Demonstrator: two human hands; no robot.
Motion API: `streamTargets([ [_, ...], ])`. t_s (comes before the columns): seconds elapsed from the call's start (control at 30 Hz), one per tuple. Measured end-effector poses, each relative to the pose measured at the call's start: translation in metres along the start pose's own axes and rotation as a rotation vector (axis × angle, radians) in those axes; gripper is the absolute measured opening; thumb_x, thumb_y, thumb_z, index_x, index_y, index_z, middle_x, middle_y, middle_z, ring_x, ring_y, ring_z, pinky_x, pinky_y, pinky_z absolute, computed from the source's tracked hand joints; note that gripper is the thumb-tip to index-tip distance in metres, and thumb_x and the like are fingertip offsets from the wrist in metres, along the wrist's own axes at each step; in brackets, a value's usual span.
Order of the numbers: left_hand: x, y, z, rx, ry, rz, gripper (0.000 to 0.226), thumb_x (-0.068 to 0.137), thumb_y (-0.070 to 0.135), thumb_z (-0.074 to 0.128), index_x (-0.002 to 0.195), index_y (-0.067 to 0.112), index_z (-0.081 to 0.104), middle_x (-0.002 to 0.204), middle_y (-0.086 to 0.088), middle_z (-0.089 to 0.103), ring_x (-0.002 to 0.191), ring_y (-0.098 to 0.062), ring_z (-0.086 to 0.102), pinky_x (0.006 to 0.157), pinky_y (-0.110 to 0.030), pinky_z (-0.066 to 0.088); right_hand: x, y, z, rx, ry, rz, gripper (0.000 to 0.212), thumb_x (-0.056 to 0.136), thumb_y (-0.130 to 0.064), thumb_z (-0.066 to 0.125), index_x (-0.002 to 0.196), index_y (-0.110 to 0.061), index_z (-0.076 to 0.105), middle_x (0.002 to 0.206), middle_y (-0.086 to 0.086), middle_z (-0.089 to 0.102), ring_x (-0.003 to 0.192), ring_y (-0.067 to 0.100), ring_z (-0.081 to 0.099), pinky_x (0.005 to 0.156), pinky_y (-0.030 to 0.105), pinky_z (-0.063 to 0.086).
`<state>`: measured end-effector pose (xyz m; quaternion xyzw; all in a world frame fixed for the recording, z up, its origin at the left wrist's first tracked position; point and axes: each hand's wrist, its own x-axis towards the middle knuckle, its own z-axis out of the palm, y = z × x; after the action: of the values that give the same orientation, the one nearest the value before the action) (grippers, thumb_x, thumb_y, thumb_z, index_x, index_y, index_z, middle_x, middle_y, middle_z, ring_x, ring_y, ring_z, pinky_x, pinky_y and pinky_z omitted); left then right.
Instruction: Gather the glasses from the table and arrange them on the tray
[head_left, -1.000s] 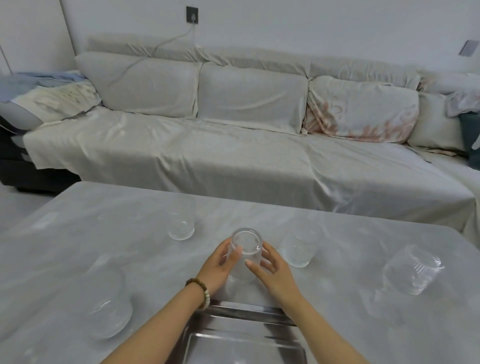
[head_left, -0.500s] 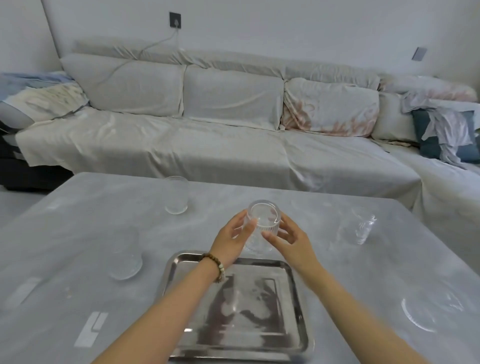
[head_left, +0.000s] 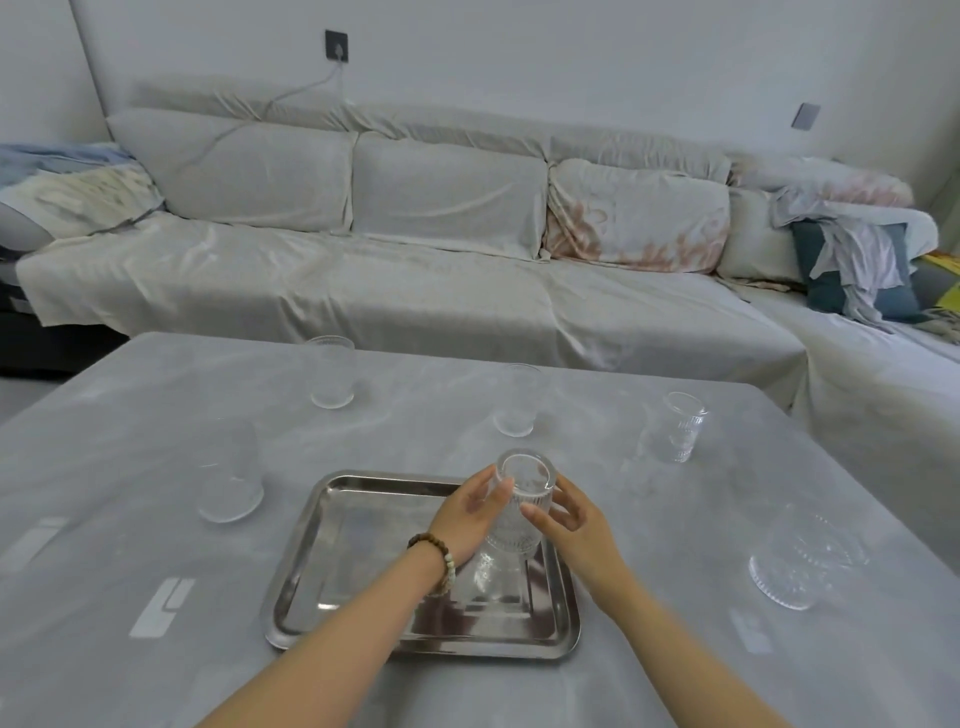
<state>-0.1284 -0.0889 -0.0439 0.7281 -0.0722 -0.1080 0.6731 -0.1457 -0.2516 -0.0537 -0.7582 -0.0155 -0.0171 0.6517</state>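
Note:
A steel tray (head_left: 363, 613) lies on the grey table (head_left: 130, 467) in front of me. Over its right half I hold a ribbed clear glass (head_left: 522, 499) upside down between both hands. My left hand (head_left: 467, 519) wraps its left side and my right hand (head_left: 571, 525) cups its right side. Whether the glass touches the tray I cannot tell. Several other clear glasses stand on the table: one at the far left (head_left: 331, 371), one near left (head_left: 228, 478), one at the far middle (head_left: 517, 400), one to the right (head_left: 675, 428), one near right (head_left: 802, 561).
A long sofa (head_left: 415, 270) draped in pale cloth runs behind the table, with clothes and a dark cushion (head_left: 852, 270) at its right end. Pale tape marks (head_left: 163, 605) lie on the table at the near left.
Both hands have carried the glass back toward me, from beyond the tray's far edge to over the tray's right half, and lowered it. The camera view has shifted.

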Motion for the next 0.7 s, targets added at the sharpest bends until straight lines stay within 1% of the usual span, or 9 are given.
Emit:
streamTargets([
  [0.07, 0.003, -0.004, 0.003, -0.007, -0.011, -0.002, 0.066, 0.073, 0.064, 0.050, 0.130, 0.031, 0.050, 0.129, 0.004, 0.058, 0.115, -0.007, 0.056, 0.086, -0.015, 0.047, 0.001, 0.004, -0.002, 0.010, 0.006, 0.009, 0.058, 0.064, -0.040, 0.080, 0.119, -0.039, 0.061, 0.117, -0.006, 0.071, 0.103, 0.008, 0.070, 0.084, 0.026, 0.058],
  [0.13, 0.005, -0.007, 0.004, -0.006, -0.006, -0.009, 0.072, 0.070, 0.066, 0.049, 0.132, 0.029, 0.048, 0.131, 0.000, 0.057, 0.119, -0.013, 0.054, 0.098, -0.029, 0.046, 0.002, 0.007, -0.003, 0.012, 0.005, 0.017, 0.060, 0.062, -0.041, 0.080, 0.118, -0.039, 0.060, 0.117, -0.007, 0.070, 0.103, 0.007, 0.070, 0.084, 0.025, 0.058],
  [0.2, 0.006, -0.011, 0.004, 0.002, 0.005, -0.024, 0.075, 0.069, 0.067, 0.049, 0.134, 0.029, 0.046, 0.134, -0.001, 0.055, 0.121, -0.015, 0.053, 0.104, -0.039, 0.043, 0.003, 0.008, -0.002, 0.001, 0.004, 0.017, 0.060, 0.061, -0.043, 0.080, 0.118, -0.041, 0.059, 0.116, -0.009, 0.070, 0.102, 0.005, 0.069, 0.082, 0.022, 0.058],
  [0.33, 0.006, -0.012, 0.003, -0.001, 0.002, -0.017, 0.066, 0.069, 0.069, 0.048, 0.126, 0.037, 0.049, 0.131, 0.002, 0.057, 0.117, -0.012, 0.054, 0.099, -0.031, 0.044, 0.003, 0.010, 0.001, -0.036, 0.013, 0.000, 0.051, 0.064, -0.046, 0.079, 0.110, -0.052, 0.060, 0.106, -0.019, 0.073, 0.100, 0.002, 0.070, 0.079, 0.019, 0.057],
  [0.43, 0.009, -0.012, 0.003, 0.003, 0.020, -0.032, 0.064, 0.075, 0.063, 0.049, 0.131, 0.033, 0.047, 0.135, 0.000, 0.054, 0.121, -0.014, 0.051, 0.100, -0.030, 0.041, 0.003, 0.010, 0.001, -0.050, 0.013, 0.001, 0.051, 0.066, -0.045, 0.078, 0.112, -0.053, 0.057, 0.106, -0.020, 0.072, 0.103, 0.002, 0.068, 0.082, 0.019, 0.057],
  [0.5, 0.009, -0.012, 0.005, 0.007, 0.033, -0.051, 0.062, 0.081, 0.057, 0.051, 0.136, 0.029, 0.044, 0.139, -0.001, 0.051, 0.125, -0.015, 0.048, 0.102, -0.031, 0.040, 0.001, 0.008, -0.001, -0.058, -0.005, 0.005, 0.052, 0.070, -0.038, 0.078, 0.117, -0.047, 0.055, 0.114, -0.016, 0.069, 0.105, 0.001, 0.067, 0.083, 0.017, 0.055],
  [0.57, 0.007, -0.009, 0.004, 0.011, 0.071, -0.066, 0.060, 0.083, 0.053, 0.053, 0.136, 0.026, 0.044, 0.139, -0.001, 0.049, 0.125, -0.016, 0.047, 0.098, -0.028, 0.040, 0.000, 0.003, 0.000, -0.070, -0.024, 0.013, 0.058, 0.076, -0.028, 0.077, 0.128, -0.036, 0.052, 0.126, -0.010, 0.063, 0.107, -0.004, 0.064, 0.083, 0.012, 0.053],
  [0.63, 0.004, -0.003, -0.003, 0.020, 0.111, -0.070, 0.058, 0.084, 0.049, 0.054, 0.135, 0.023, 0.044, 0.139, -0.001, 0.049, 0.125, -0.016, 0.047, 0.097, -0.027, 0.040, 0.000, -0.002, 0.001, -0.074, -0.008, 0.013, 0.067, 0.080, -0.022, 0.075, 0.140, -0.024, 0.044, 0.138, -0.006, 0.055, 0.118, 0.000, 0.057, 0.093, 0.016, 0.049],
  [0.7, -0.004, 0.005, -0.019, 0.027, 0.158, -0.036, 0.055, 0.086, 0.045, 0.054, 0.134, 0.020, 0.045, 0.139, -0.002, 0.049, 0.121, -0.014, 0.050, 0.099, -0.030, 0.042, -0.003, -0.022, 0.008, -0.137, 0.028, -0.031, 0.073, 0.081, -0.026, 0.074, 0.144, -0.022, 0.038, 0.143, -0.009, 0.046, 0.130, 0.007, 0.046, 0.106, 0.023, 0.039],
])
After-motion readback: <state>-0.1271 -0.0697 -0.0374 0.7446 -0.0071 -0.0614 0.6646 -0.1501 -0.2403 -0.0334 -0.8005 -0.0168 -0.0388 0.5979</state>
